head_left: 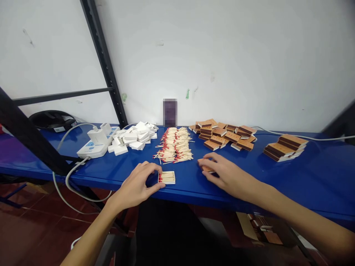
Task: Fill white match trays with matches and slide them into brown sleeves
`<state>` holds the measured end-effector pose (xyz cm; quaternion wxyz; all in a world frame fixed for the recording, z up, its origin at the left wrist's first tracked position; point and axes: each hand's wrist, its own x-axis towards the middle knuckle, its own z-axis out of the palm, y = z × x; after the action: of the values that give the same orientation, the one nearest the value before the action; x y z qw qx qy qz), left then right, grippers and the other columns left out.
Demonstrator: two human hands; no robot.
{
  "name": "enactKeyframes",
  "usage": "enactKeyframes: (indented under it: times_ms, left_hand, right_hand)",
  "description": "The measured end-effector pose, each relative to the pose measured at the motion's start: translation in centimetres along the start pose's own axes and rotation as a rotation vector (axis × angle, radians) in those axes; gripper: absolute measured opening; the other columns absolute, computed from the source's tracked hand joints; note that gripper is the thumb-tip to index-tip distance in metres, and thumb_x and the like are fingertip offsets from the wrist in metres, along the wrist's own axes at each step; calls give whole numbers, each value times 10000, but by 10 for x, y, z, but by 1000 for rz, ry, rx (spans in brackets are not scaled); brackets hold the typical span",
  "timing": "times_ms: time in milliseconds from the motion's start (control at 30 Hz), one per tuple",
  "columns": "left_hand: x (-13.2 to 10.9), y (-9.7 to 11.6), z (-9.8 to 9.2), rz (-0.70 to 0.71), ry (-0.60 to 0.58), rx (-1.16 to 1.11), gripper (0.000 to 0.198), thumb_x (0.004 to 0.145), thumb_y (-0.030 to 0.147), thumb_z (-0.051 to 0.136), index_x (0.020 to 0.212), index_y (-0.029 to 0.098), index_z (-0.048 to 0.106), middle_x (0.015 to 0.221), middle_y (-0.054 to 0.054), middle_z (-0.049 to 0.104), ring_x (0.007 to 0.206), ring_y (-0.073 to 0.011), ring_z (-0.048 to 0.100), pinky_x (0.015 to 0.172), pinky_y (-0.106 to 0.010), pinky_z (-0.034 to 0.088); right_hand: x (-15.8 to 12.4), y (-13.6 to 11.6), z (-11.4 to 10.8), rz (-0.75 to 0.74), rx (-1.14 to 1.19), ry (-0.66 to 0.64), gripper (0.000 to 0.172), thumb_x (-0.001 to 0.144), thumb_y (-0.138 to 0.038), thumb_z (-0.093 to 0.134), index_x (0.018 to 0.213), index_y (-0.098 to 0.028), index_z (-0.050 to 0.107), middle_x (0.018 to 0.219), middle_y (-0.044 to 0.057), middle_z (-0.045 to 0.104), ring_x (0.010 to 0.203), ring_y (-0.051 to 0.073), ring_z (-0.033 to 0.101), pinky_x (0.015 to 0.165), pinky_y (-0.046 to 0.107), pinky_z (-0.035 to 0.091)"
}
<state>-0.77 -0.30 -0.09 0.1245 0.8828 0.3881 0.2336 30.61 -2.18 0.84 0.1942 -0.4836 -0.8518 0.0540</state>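
My left hand (140,183) has its thumb and fingers closed on the left end of a small white matchbox tray (168,178). Red-tipped matches lie side by side in that tray, near the table's front edge. To the right, the fingers of my right hand (229,173) curl around a brown matchbox sleeve (208,170), partly hidden beneath them. Behind the tray spreads a heap of loose matches (177,146). A pile of white matchbox trays (135,137) is at its left, and a pile of brown matchbox sleeves (219,136) at its right.
Filled-looking brown matchboxes are stacked (285,147) at the right on the blue table (313,177). A white power strip (94,147) with cables stands left, beside a black metal post (36,136). Below the table, an open carton (246,227) holds more boxes.
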Motion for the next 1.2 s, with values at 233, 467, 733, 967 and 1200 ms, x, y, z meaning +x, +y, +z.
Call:
enactKeyframes:
  times_ms: [233,467,733,967,1200]
  left_hand:
    - [0,-1,0,8,22,3,211,903,398,627,1035,245,567,1024,1,641,934,-200,534,876,-348,405]
    - [1,0,-1,8,18,-60,232,894,419,636,1017,226,595,1001,-20,670,916,-199,581,892,-370,430]
    - [0,-2,-2,12,12,-133,209,866,365,690,1008,227,624,1029,-26,677,929,-196,585,878,-350,454]
    - [-2,-5,-4,8,21,-166,268,840,329,728,1082,243,650,1031,-23,677,927,-187,597,868,-336,471]
    - [0,-7,-2,36,42,-132,411,795,405,764,1163,271,638,1066,-17,706,1008,-209,629,932,-357,476]
  right_hand:
    - [17,-47,9,-139,201,-115,276,825,-125,531,1085,-217,519,1055,61,600,897,184,584,752,307,490]
    - [27,-46,10,-185,281,-118,285,837,-175,591,1119,-211,562,1101,66,639,1005,205,594,899,360,476]
    - [31,-37,10,-173,276,-128,295,840,-214,611,1135,-224,611,1144,60,674,1040,218,616,923,383,477]
    - [32,-44,14,-199,311,-88,268,849,-178,608,1114,-217,627,1111,57,694,999,195,639,891,354,492]
    - [40,-56,27,-311,361,-55,222,878,-202,633,1098,-220,608,1150,69,670,1054,201,620,922,362,489]
